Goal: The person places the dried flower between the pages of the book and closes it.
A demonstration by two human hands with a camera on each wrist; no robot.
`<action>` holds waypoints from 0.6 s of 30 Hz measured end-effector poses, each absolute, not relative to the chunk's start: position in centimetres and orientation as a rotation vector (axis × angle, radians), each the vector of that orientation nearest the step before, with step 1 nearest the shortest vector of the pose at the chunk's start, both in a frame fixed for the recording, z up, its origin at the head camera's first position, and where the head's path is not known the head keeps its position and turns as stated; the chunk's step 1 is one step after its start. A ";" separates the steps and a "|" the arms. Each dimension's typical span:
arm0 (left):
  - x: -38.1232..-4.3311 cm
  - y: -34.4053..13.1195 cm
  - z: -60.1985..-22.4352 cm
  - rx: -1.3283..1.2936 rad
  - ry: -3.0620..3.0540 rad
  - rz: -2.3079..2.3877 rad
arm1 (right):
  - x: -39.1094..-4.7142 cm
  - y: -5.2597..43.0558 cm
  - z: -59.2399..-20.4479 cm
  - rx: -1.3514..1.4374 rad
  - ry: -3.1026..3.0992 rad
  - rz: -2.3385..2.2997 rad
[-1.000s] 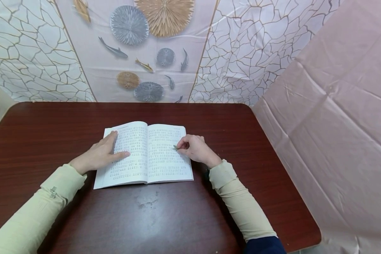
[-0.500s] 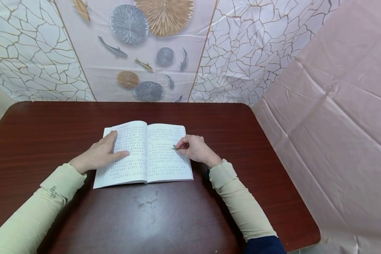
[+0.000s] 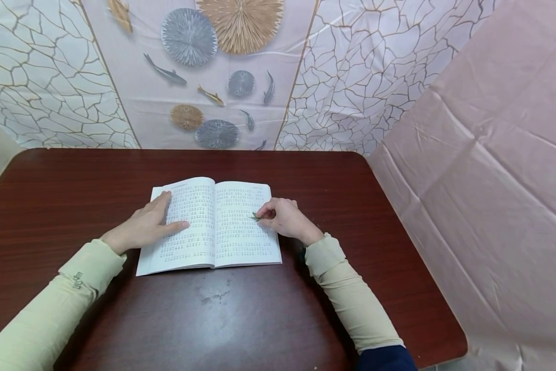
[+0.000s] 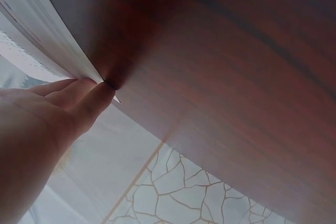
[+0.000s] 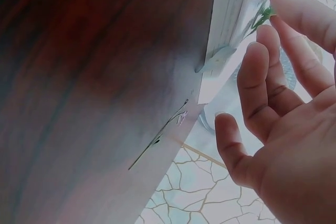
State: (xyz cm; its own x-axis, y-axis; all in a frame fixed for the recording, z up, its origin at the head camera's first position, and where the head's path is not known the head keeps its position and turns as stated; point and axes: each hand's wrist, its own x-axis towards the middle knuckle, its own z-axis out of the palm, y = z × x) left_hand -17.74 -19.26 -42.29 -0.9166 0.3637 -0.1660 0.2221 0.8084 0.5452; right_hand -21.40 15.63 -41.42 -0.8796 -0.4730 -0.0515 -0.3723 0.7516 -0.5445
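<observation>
An open book (image 3: 240, 232) with printed pages lies on the dark red-brown table. My left hand (image 3: 143, 224) rests on its left page, fingers straight and thumb spread toward the spine. In the left wrist view, the left fingers (image 4: 94, 100) lie at the book's outer edge. Over the right page, my right hand (image 3: 284, 219) pinches a small green leaf (image 3: 255, 216) between thumb and index finger. The right wrist view shows this leaf (image 5: 262, 18) at the fingertips, close to the page, with the other fingers loosely bent.
A thin stem (image 5: 160, 132) with small side shoots lies on the table beside the book, near the right hand. The wooden table (image 3: 222, 319) has rounded corners. Behind it hangs a patterned cloth (image 3: 240, 111), and a pink cloth (image 3: 486, 180) hangs along the right side.
Slightly more of the green leaf shows past the right fingertips, pointing left over the page. Both hands and the book stay nearly in place.
</observation>
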 end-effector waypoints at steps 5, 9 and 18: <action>-17.8 -19.3 -42.3 0.450 2.732 0.772 | -21.4 15.6 -41.5 -0.656 2.769 -0.781; -17.7 -19.3 -42.3 0.447 2.730 0.767 | -21.3 15.5 -41.4 -0.644 2.761 -0.756; -17.7 -19.3 -42.4 0.451 2.730 0.765 | -21.6 16.3 -41.0 -0.645 2.723 -0.860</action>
State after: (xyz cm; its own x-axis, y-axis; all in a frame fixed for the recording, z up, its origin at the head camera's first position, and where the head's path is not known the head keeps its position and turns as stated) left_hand -17.66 -19.29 -42.36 -0.9151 0.3647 -0.1719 0.2222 0.8120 0.5396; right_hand -21.63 16.33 -40.96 -0.8813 -0.4674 -0.0695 -0.3427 0.7333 -0.5872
